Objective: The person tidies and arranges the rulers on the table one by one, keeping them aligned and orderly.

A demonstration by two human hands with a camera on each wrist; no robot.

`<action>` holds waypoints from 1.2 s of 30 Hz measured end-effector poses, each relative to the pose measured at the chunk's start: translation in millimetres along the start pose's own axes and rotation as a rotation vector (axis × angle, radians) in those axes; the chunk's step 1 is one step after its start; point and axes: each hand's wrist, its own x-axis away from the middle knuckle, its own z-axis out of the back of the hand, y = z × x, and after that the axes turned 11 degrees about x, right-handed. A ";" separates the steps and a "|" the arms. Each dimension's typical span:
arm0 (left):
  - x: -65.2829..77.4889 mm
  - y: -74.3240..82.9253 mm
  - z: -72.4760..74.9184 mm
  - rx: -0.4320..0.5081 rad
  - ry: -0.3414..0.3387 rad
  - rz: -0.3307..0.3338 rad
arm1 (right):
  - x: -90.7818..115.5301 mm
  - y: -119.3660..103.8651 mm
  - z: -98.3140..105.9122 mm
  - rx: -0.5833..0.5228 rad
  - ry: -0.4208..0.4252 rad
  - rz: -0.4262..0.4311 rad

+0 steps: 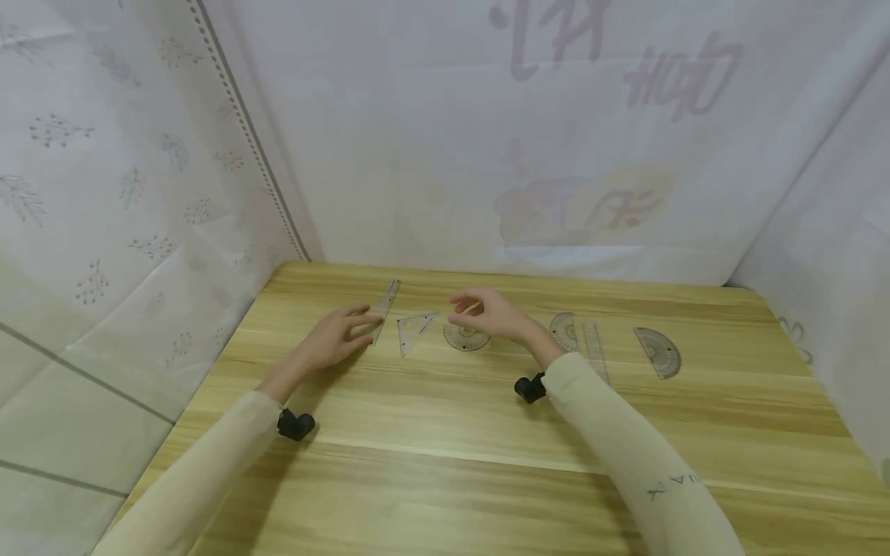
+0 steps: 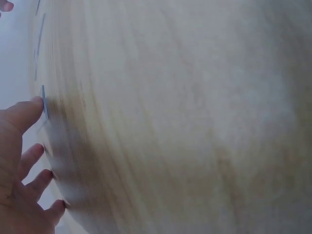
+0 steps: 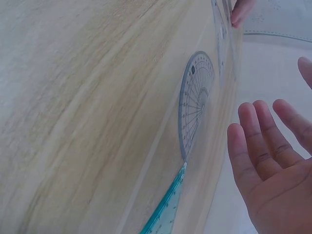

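Observation:
My left hand (image 1: pixel 341 337) reaches over a clear ruler (image 1: pixel 391 293) at the left of the table, fingers spread and only slightly bent. In the left wrist view, the thumb (image 2: pixel 31 113) is right at the edge of a clear piece (image 2: pixel 45 103), with the other fingertips low along the tabletop. A clear set square (image 1: pixel 403 340) lies between the ruler and a round-edged protractor (image 1: pixel 466 340). Above that protractor hovers my right hand (image 1: pixel 497 315), holding nothing, its fingers loosely curved. The right wrist view shows its palm (image 3: pixel 282 195) beside a protractor (image 3: pixel 195 105).
Right of the right wrist lie another protractor (image 1: pixel 565 328), a clear ruler (image 1: pixel 596 351) and a half-round protractor (image 1: pixel 658 353). A teal-edged clear piece with markings (image 3: pixel 168 207) shows in the right wrist view. Patterned cloth (image 1: pixel 417 154) hangs behind the wooden table (image 1: pixel 417 494).

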 end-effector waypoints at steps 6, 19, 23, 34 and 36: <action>0.5 2.0 2.0 -0.006 -0.003 0.007 | 1.4 3.2 1.3 -0.003 0.000 0.011; 7.5 11.5 -2.4 -0.028 0.009 0.005 | 5.4 6.6 4.8 0.020 -0.012 0.045; 12.4 15.0 -3.5 -0.043 0.008 0.002 | 5.4 5.9 4.4 0.025 -0.016 0.043; 19.3 20.4 -5.0 -0.020 0.023 0.015 | 4.6 1.5 2.6 0.038 -0.035 0.045; 19.1 21.2 -5.9 -0.021 0.018 0.019 | 3.4 1.8 2.2 0.048 -0.040 0.041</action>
